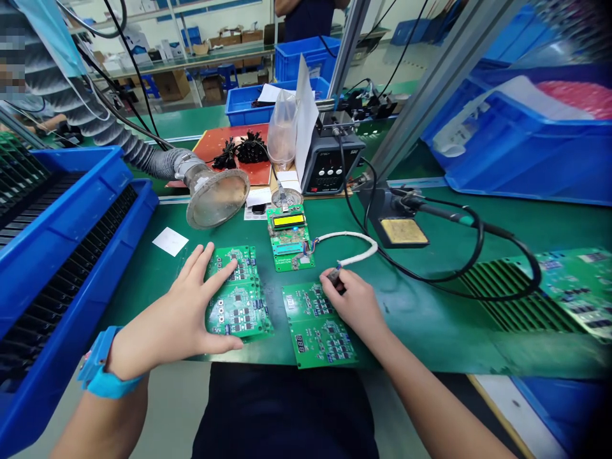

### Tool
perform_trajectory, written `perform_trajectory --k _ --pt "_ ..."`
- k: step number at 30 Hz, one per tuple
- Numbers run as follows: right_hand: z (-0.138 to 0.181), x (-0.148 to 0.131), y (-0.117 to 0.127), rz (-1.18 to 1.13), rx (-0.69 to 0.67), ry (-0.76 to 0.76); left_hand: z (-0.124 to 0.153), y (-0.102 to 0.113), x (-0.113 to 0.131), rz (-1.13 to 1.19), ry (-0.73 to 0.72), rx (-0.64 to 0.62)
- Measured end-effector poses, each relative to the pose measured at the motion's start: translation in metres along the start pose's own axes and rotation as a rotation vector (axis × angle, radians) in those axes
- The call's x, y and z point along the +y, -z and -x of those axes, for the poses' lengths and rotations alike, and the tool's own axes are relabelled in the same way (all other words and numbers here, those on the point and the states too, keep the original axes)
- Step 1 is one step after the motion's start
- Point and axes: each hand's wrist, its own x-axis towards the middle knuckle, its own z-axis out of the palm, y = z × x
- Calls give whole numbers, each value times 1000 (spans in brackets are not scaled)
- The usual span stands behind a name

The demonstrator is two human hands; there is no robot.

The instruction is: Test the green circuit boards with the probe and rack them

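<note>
My left hand (194,306) lies spread over the left green circuit board (239,312), which appears to sit on others in a stack. Its thumb reaches the near edge and the index finger crosses the upper half. My right hand (354,299) pinches a dark connector (335,275) at the end of a white sleeved cable (351,239). It is held at the upper right of a second circuit board (320,344) with a small digit display; my fingers hide the contact spot. The cable runs to a small tester board (291,239) with a lit yellow screen.
Behind stands a soldering station (332,162), with the iron in its holder (399,213) and a black cord looping right. A fume extractor hood (217,197) hangs left. Blue bins (138,191) flank the bench; more circuit boards (574,287) lie right. A person (310,19) stands at the back.
</note>
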Motion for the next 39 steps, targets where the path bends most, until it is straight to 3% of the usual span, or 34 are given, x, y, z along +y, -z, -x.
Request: perform_trajectory --k 19,22,26,29,32,35,39 --pt "2 2 7 -180 -83 -80 11 -1 0 -61 -70 28" --pt "2 2 8 -186 -85 -86 15 0 5 -87 -106 102" --pt "3 1 8 -193 -93 -86 21 -2 29 -62 -186 384" --pt "3 1 8 -197 -88 -90 22 -21 62 198 -379 527" --pt "3 1 6 -200 -81 -91 13 -58 94 408 -557 384" --pt "3 1 5 -205 -74 -88 -3 -99 108 350 -541 319" --pt "4 1 5 -211 -62 -83 -27 -136 102 318 -522 347"
